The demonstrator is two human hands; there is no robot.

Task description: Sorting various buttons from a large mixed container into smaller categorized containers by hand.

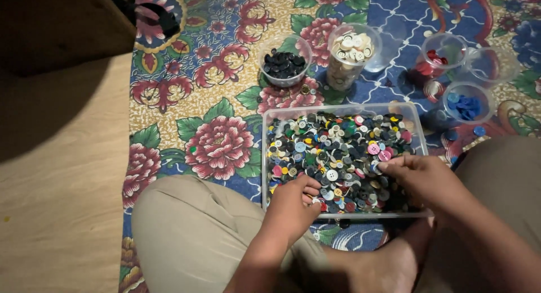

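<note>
Clear rectangular plastic tub [418,121], frame centre, holds mixed round buttons [332,152] (glossy, many colours). Left hand [293,202] curled, its grip hidden. Right hand [420,179] pinches among buttons, catch unclear.

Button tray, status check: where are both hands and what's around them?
Left hand and right hand both down in the clear tray of mixed buttons. Grip hidden. Sorted cups beyond: black, white, red, blue.

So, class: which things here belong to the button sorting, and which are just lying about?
In use: left hand, right hand, button tray, black cup, white cup, red cup, blue cup.
Lying about: floral mat, wood floor.
</note>
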